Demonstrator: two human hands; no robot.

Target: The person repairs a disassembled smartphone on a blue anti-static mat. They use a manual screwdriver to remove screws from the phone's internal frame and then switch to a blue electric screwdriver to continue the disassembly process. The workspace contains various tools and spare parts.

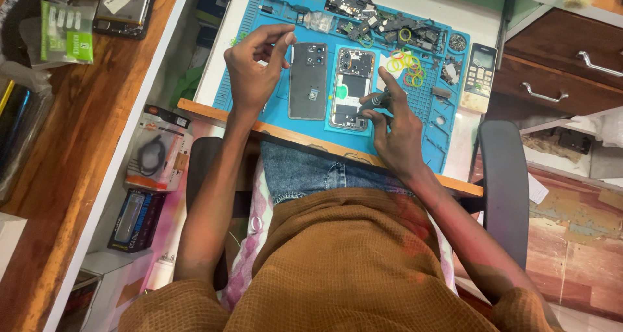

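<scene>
The right hand (396, 127) pinches a screwdriver (375, 102) over the opened phone (351, 88) mid-mat (448, 144); the left hand (254, 69), fingers curled, holds nothing visible beside the back cover (307, 81). Exposed boards look fragile; grip by the edges.

Blue work mat (448, 151): matt rubber-like surface; detached back cover (307, 81): dark, glossy; desk edge (324, 145): wood; drawer handles (544, 96): shiny metal

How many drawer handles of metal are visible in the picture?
2: upper handle at the right edge, lower handle just below and left of it. Others may be outside the view.
</scene>
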